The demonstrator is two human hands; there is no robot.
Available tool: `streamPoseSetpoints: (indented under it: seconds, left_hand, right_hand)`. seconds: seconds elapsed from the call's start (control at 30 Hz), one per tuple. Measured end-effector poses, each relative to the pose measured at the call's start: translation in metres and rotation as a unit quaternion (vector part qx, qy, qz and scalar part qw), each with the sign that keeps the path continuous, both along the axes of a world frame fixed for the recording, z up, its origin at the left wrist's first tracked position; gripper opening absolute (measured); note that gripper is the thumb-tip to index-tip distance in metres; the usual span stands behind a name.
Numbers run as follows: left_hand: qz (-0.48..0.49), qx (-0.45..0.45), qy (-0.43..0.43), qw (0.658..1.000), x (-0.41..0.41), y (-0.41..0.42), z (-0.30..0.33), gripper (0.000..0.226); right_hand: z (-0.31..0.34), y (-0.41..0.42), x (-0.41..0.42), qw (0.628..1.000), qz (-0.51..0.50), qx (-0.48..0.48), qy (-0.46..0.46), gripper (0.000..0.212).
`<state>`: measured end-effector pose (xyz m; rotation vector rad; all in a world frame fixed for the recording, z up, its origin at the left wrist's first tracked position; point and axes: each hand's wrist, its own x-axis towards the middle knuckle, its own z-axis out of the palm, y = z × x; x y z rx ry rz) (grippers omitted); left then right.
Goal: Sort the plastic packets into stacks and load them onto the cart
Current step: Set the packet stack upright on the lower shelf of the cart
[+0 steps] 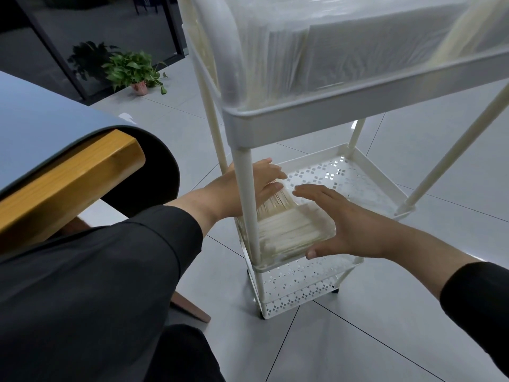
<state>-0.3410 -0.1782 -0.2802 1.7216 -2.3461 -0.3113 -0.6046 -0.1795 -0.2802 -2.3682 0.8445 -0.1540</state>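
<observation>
A white three-tier cart point(311, 106) stands on the tiled floor. Its top tray holds clear plastic packets point(344, 51) of white sheets, standing on edge. On the middle shelf point(358, 175) lies a stack of clear packets point(292, 227) of thin pale sticks. My left hand point(264, 183) reaches behind the cart's front post and holds the stack's far left end. My right hand point(338, 219) lies over the stack's right side, thumb under its near edge, fingers spread on top.
A blue-topped table point(41, 128) with a wooden edge stands at the left, a dark chair below it. A potted plant point(135, 70) sits on the floor by dark glass panels. The cart's perforated bottom shelf point(297, 290) shows nothing on it.
</observation>
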Motion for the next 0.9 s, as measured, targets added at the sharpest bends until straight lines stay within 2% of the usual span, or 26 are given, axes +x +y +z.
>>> streamPoseSetpoints:
  seconds: [0.3,0.5,0.63,0.77,0.9]
  left_hand:
    - [0.035,-0.062,0.024,0.997,0.002,0.01,0.002,0.042]
    - [0.136,-0.031,0.074,0.987,0.003,0.051,0.036,0.035]
    - [0.212,-0.029,0.09,0.973,0.002,0.096,0.063,0.037]
    - [0.211,-0.069,0.094,0.97,0.005,0.15,0.089,0.04]
    - [0.219,-0.122,0.088,0.964,0.014,0.215,0.125,0.041]
  right_hand:
    - [0.002,-0.001,-0.004,0.999,-0.01,-0.002,-0.032,0.082]
    - [0.021,0.01,-0.005,0.99,-0.1,-0.072,-0.066,0.064]
    - [0.045,0.038,-0.007,0.984,-0.114,-0.099,-0.091,0.06]
    - [0.076,0.085,-0.006,0.975,-0.074,-0.133,-0.161,0.038]
    - [0.112,0.146,0.021,0.959,0.04,-0.189,-0.207,0.035]
